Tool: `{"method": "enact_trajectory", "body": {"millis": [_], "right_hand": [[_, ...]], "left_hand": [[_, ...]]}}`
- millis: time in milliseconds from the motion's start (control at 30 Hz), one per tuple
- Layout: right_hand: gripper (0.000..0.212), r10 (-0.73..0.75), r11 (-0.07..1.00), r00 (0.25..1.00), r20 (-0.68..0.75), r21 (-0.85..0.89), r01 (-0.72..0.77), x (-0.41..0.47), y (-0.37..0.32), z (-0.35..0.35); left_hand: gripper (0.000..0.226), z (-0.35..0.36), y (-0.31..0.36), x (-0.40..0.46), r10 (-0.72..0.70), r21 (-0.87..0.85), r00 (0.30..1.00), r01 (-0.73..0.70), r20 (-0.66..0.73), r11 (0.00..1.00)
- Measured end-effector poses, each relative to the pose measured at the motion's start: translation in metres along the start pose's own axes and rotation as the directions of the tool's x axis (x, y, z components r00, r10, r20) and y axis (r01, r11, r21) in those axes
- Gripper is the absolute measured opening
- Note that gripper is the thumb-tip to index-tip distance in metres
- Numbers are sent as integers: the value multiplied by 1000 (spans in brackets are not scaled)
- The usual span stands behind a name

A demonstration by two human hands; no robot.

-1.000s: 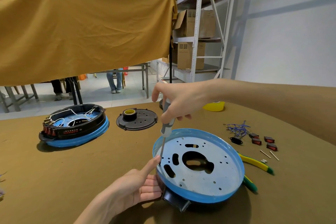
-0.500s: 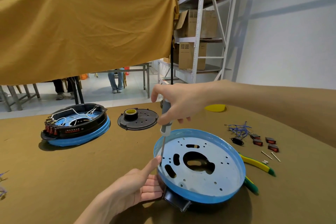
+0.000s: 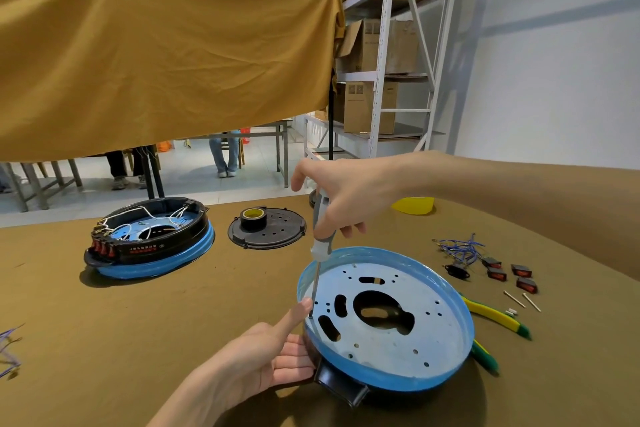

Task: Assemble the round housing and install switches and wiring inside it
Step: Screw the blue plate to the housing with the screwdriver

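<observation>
A round housing [image 3: 446, 367] with a blue rim and a perforated metal plate lies near the table's front, tilted up on its black base. My right hand [image 3: 341, 199] grips a grey-handled screwdriver [image 3: 320, 236] upright, its tip on a hole at the plate's left edge. My left hand [image 3: 266, 354] holds the housing's left side from below, thumb up against the rim beside the screwdriver tip. Red rocker switches [image 3: 519, 276] and a bundle of blue wires [image 3: 457, 248] lie to the right.
A second housing [image 3: 149, 239] with switches and white wiring sits at the left. A black cover disc [image 3: 266, 229] carries a tape roll [image 3: 252, 217]. Yellow-green pliers [image 3: 495, 315] lie right of the housing, with small pins [image 3: 519, 300]. A yellow dish [image 3: 414, 206] sits behind my forearm.
Almost nothing has moved. The screwdriver stays on the same hole at the plate's left edge and my left hand keeps its hold on the housing.
</observation>
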State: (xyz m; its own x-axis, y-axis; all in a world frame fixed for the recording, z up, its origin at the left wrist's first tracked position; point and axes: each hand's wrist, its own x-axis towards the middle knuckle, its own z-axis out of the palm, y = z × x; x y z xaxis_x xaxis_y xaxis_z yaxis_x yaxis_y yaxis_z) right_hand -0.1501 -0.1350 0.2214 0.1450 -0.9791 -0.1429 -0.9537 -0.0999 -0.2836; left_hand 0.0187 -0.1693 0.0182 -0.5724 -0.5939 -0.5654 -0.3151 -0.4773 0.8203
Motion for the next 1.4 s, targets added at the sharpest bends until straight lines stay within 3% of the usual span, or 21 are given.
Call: {"method": "enact_trajectory", "body": {"millis": [200, 333, 433, 567, 800, 933, 1067, 1400], "right_hand": [[64, -2, 1000, 1000, 23, 8, 2, 2, 0, -1], [55, 14, 999, 1000, -27, -34, -15, 2, 1, 2], [63, -1, 1000, 1000, 12, -18, 2, 0, 2, 0], [34, -9, 997, 999, -33, -73, 6, -1, -2, 1], [21, -19, 999, 999, 30, -36, 20, -5, -4, -2], [35, 0, 995, 999, -50, -100, -5, -1, -4, 3], [31, -17, 999, 999, 46, -45, 19, -3, -3, -3], [29, -2, 997, 1000, -16, -77, 1, -3, -4, 1]], "left_hand": [[92, 1, 1, -1, -1, -2, 1000, 1, -17, 1000], [92, 1, 0, -2, 1, -11, 1000, -2, -22, 1000], [92, 2, 1, -1, -6, -8, 1000, 6, -24, 1000], [90, 1, 2, -1, -20, -6, 1000, 20, -24, 1000], [90, 2, 3, -2, -24, 0, 1000, 24, -14, 1000], [88, 2, 3, -2, -31, -5, 999, 31, -20, 1000], [87, 2, 3, -1, -26, -8, 1000, 26, -16, 1000], [91, -1, 1, 4, -23, -7, 1000, 23, -14, 1000]]}}
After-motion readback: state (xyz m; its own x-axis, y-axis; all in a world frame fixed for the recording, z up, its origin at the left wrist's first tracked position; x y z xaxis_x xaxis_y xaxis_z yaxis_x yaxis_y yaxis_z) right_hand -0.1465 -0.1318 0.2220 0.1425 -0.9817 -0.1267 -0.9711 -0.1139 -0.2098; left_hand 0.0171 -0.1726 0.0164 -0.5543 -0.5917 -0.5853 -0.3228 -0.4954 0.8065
